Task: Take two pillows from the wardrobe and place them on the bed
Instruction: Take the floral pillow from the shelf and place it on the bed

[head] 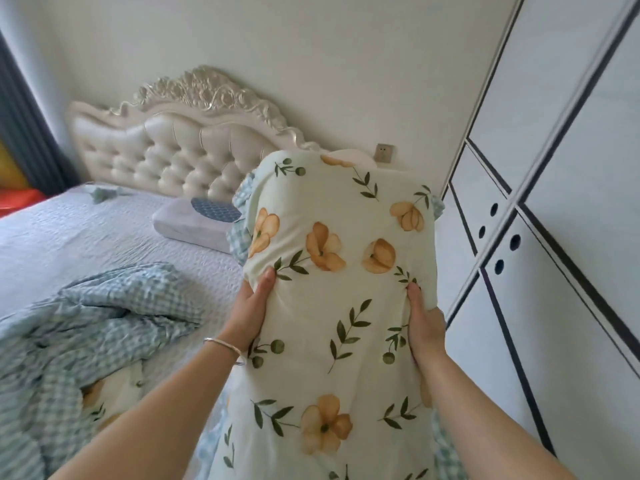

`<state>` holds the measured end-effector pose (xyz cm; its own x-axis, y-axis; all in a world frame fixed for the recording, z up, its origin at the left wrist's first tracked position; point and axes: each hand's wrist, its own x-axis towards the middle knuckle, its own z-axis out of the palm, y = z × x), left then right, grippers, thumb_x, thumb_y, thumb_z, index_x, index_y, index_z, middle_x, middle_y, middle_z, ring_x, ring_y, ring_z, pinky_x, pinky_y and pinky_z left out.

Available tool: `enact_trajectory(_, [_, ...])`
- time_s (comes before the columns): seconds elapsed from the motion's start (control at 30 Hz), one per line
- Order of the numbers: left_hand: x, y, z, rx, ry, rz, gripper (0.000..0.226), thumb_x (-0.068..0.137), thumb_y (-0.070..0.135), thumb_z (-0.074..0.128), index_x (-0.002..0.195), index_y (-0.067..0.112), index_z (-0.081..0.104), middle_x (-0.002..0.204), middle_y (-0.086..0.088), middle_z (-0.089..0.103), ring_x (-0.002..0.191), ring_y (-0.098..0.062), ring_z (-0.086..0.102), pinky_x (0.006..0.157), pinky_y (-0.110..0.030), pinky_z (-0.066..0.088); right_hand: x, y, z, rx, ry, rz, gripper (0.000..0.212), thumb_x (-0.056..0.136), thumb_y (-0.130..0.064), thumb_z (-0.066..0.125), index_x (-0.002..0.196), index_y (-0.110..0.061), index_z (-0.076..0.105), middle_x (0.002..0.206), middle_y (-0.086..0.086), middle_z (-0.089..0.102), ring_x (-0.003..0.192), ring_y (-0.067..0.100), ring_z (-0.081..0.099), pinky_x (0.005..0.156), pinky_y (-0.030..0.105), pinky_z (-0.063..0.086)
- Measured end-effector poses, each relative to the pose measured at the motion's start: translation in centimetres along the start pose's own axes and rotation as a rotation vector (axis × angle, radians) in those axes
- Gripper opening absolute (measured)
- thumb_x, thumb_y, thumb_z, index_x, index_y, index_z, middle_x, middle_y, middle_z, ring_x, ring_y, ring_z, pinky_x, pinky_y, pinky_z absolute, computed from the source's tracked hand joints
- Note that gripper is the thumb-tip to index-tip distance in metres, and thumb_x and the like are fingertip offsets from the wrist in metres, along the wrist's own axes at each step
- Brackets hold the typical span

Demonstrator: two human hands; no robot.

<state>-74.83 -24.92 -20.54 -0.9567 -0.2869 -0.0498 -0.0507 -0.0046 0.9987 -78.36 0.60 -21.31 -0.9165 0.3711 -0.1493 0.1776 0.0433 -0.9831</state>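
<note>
I hold a pale green floral pillow (332, 289), printed with orange flowers and green leaves, upright in front of me. A blue-checked edge shows along its left side. My left hand (251, 310) grips its left side with the thumb pressed into the fabric. My right hand (424, 323) grips its right side the same way. The pillow hangs over the right side of the bed (104, 237), below the tufted headboard (166, 154). The wardrobe (554, 202), white with black lines, stands on the right. A second floral pillow cannot be made out.
A small lavender pillow (187, 225) with a dark patterned patch lies at the bed's head. A crumpled blue-checked duvet (86, 327) covers the near left of the bed. A wall socket (384, 153) sits behind the pillow. A dark curtain (27, 133) hangs at far left.
</note>
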Motion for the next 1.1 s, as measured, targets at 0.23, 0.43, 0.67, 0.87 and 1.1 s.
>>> enact_trajectory(0.23, [13.7, -0.1, 3.7, 0.017, 0.056, -0.086, 0.097, 0.056, 0.088, 0.05, 0.137, 0.036, 0.041, 0.127, 0.002, 0.061, 0.114, -0.022, 0.059, 0.105, -0.046, 0.043, 14.7, -3.1, 6.4, -0.108, -0.112, 0.012, 0.06, 0.088, -0.056, 0.05, 0.129, -0.012, 0.054, 0.123, 0.01, 0.061, 0.109, 0.027, 0.057, 0.095, 0.035, 0.044])
enact_trajectory(0.43, [27.0, -2.0, 5.6, 0.014, 0.138, -0.109, 0.085, 0.069, 0.082, 0.043, 0.141, 0.037, 0.035, 0.128, 0.005, 0.056, 0.116, -0.022, 0.055, 0.108, -0.044, 0.038, 27.4, -4.3, 14.6, -0.241, -0.159, 0.001, 0.056, 0.086, -0.059, 0.046, 0.122, -0.018, 0.059, 0.12, 0.007, 0.064, 0.11, 0.03, 0.058, 0.093, 0.038, 0.045])
enact_trajectory(0.67, [45.5, -2.4, 4.8, -0.098, 0.221, -0.212, 0.085, 0.077, 0.073, 0.048, 0.146, 0.026, 0.032, 0.138, -0.003, 0.052, 0.125, -0.026, 0.05, 0.109, -0.04, 0.036, 41.9, -8.7, 26.4, -0.354, -0.218, 0.0, 0.064, 0.087, -0.059, 0.044, 0.13, -0.013, 0.052, 0.131, 0.011, 0.057, 0.119, 0.033, 0.052, 0.096, 0.037, 0.039])
enact_trajectory(0.87, [56.9, -2.7, 1.6, -0.011, 0.346, -0.233, 0.078, 0.081, 0.066, 0.05, 0.14, 0.016, 0.04, 0.129, -0.003, 0.055, 0.118, -0.025, 0.052, 0.106, -0.038, 0.039, 52.4, -9.7, 38.0, -0.394, -0.316, 0.024, 0.081, 0.08, -0.06, 0.052, 0.139, -0.009, 0.031, 0.139, 0.015, 0.047, 0.123, 0.037, 0.048, 0.102, 0.047, 0.041])
enact_trajectory(1.1, [64.5, -8.4, -1.8, 0.134, 0.612, -0.43, 0.118, 0.039, 0.088, 0.062, 0.138, 0.027, 0.041, 0.137, -0.007, 0.049, 0.121, -0.029, 0.053, 0.102, -0.049, 0.045, 62.1, -6.7, 52.0, -0.528, -0.713, 0.09, 0.081, 0.07, -0.061, 0.058, 0.133, -0.012, 0.044, 0.132, 0.011, 0.054, 0.118, 0.034, 0.051, 0.101, 0.042, 0.04])
